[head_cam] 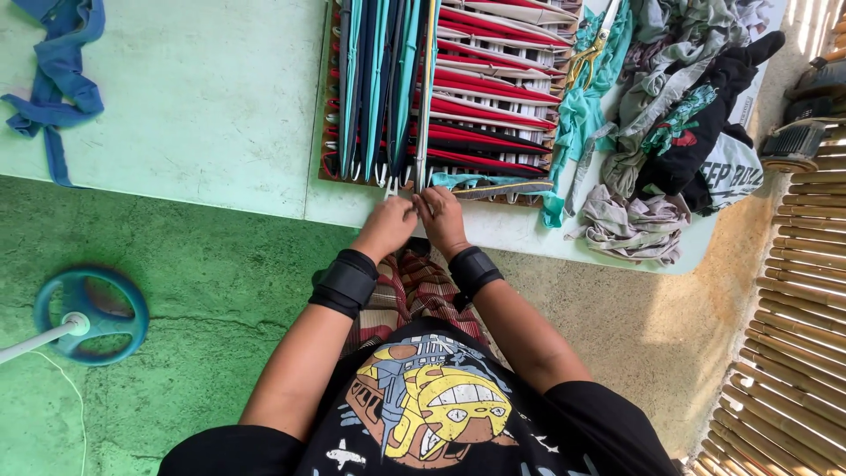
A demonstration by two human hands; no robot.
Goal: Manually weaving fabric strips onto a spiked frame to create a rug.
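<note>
A wooden peg loom [529,189] lies on the pale green table [203,97], strung with red, white and black fabric strips crosswise and teal and dark blue strips [379,88] lengthwise. My left hand [388,225] and my right hand [441,216] meet at the loom's near edge. Their fingertips pinch the end of a light strip [421,97] by the pegs. Both wrists wear black bands.
A heap of cut cloth [679,115] in grey, black and teal lies on the table's right side, with scissors [589,48] at the loom's far right. A blue rag [57,79] lies at the left. A fan base [88,317] stands on the green floor. A bamboo wall [793,335] runs along the right.
</note>
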